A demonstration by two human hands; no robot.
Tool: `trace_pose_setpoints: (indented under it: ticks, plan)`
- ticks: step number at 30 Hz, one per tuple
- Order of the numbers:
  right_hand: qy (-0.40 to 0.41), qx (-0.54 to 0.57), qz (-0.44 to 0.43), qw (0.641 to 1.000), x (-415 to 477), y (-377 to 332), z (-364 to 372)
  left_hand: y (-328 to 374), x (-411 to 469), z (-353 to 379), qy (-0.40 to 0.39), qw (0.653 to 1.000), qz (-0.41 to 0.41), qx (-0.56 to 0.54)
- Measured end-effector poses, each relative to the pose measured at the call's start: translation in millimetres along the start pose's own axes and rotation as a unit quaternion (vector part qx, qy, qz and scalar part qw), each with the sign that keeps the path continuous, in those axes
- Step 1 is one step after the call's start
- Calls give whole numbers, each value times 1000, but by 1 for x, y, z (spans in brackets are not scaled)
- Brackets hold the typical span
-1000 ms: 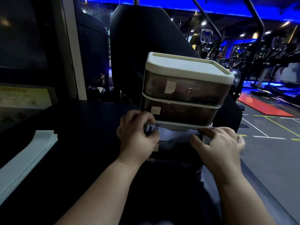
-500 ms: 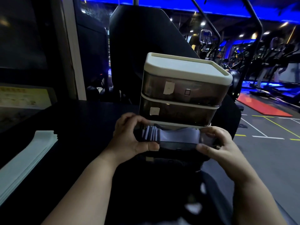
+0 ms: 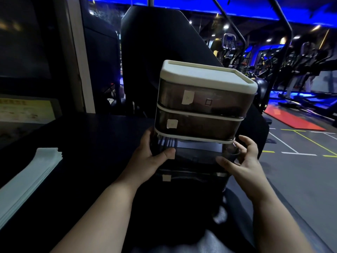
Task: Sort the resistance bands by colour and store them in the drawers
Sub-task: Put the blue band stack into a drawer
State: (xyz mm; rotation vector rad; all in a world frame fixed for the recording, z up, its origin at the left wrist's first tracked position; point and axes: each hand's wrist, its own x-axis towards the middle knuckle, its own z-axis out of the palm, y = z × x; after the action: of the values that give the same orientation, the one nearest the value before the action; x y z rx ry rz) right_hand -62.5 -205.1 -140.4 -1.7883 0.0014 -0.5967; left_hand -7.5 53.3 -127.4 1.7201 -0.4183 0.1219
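Hands first: left hand point(image 3: 151, 157) grips the left end of the pulled-out drawer point(image 3: 197, 156), and my right hand point(image 3: 242, 161) curls round its right corner. Grey-blue bands point(image 3: 166, 143) lie folded inside, partly hidden under the drawer unit point(image 3: 206, 99). Pale bands point(image 3: 31, 179) are stacked far left on the surface point(image 3: 94, 139). A black panel point(image 3: 155, 42) stands behind.

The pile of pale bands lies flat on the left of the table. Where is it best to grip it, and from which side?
Probably the squared end of the pale bands, nearest the drawer unit. The pile is long, thin and lies flat on the table, so come from above at its right edge, slide fingers under all layers, thumb on top.
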Motion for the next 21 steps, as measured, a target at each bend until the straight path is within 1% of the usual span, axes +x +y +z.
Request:
trace_pose_setpoints:
  ticks: [3,7,9,13,15,18,21]
  plan:
    - [50,-43,-7,998,3,1,5,1,0,8,22,1000,6,4]
    - [46,-28,-7,999,5,6,8,-1,1,13,51,999,12,-2]
    - [30,-11,0,999,6,11,8,-1,0,12,52,999,7,-12]
    - [-39,101,20,994,8,16,4,-3,3,5,10,997,-35,-63]
    - [-63,138,18,988,10,19,1,-6,7,1,-4,993,-61,-100]
    - [-104,148,-7,983,14,18,0,-12,11,-3,-16,988,-80,-131]
    - [-123,144,-27,982,15,16,3,-16,11,-1,-9,989,-68,-127]
